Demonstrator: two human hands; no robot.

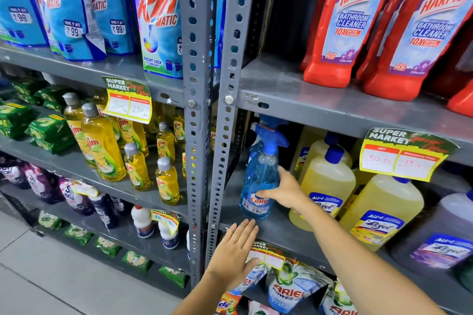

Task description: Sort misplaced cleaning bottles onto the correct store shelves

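— Where is the spray bottle?

— The clear blue plastic spray bottle with the blue trigger head (258,181) stands upright on the grey metal shelf (286,234) in the right-hand bay, at its left end, just beside the grey perforated steel upright (221,135). Its trigger head reaches nearly to the underside of the shelf above.

— And the hands?

— The right hand (284,192) is open, fingers spread, laid against the bottle's right side and label. The thumb crosses the label front and a finger points up along the body — I cannot tell whether it grips the bottle or only touches it. The left hand (234,250) is flat and released, palm down, holding nothing. It hovers at the shelf's front edge, below the bottle, and its thumb overlaps the yellow and green price tag (268,254) hanging there.

— What sits next to the bottle?

— To its right, the pale yellow floor-cleaner bottles with blue caps (325,186), then a grey-purple one further right. On the shelf above stand red bathroom-cleaner bottles with purple labels (340,23). In the left bay, yellow dish-liquid bottles with grey caps (102,146) fill the middle shelf, under blue detergent pouches (158,15).
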